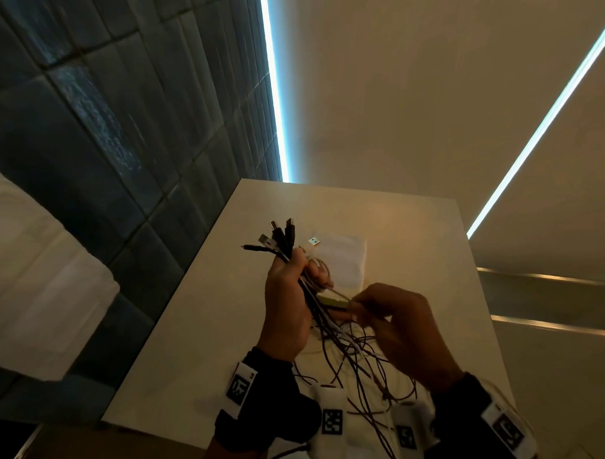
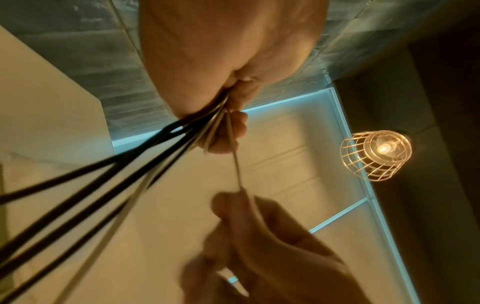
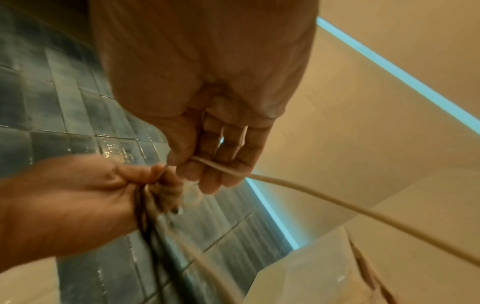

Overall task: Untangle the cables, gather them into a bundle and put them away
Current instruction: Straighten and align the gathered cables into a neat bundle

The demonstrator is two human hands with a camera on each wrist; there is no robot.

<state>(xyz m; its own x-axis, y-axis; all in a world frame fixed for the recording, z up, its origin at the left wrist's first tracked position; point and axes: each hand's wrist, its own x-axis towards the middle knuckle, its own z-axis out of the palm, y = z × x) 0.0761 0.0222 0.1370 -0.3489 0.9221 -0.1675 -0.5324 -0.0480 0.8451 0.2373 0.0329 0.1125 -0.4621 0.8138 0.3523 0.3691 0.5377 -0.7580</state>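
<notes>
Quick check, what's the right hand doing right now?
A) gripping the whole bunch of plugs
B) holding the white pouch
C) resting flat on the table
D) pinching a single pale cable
D: the right hand pinches one pale cable between thumb and fingers, while the left hand grips the bunch of cables with the plugs sticking up.

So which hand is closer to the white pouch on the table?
Left. The left hand holds the cables right beside the pouch; the right hand sits nearer the person.
</notes>
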